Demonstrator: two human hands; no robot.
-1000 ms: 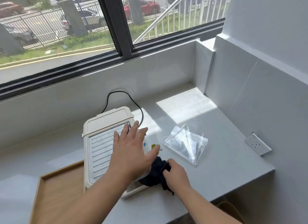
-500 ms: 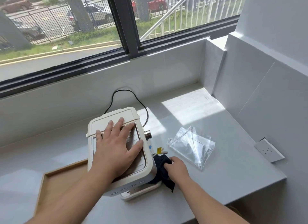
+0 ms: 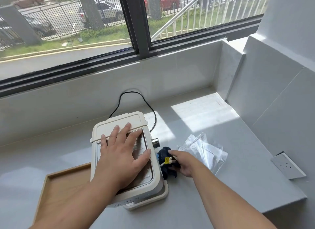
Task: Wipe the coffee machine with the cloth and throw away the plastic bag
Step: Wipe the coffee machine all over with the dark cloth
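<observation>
A cream coffee machine (image 3: 119, 122) stands on the grey counter (image 3: 221, 174) under the window. My left hand (image 3: 121, 156) lies flat on its top with the fingers spread. A dark blue cloth (image 3: 164, 152) is pressed against the machine's right side, and my right hand (image 3: 185, 162) grips it. A small yellow tag (image 3: 167, 159) sticks out by the cloth. A crumpled clear plastic bag (image 3: 204, 149) lies on the counter just right of my right hand, apart from it.
A wooden tray (image 3: 68, 176) sits against the machine's left front. A black cord (image 3: 136, 94) loops from the machine to the back wall. A wall socket (image 3: 288, 165) is on the right wall. The counter's edge (image 3: 281, 206) drops off at front right.
My right hand slid the cloth farther back along the machine's right side. My left hand shifted back on the machine's top. The view moved a little left and closer.
</observation>
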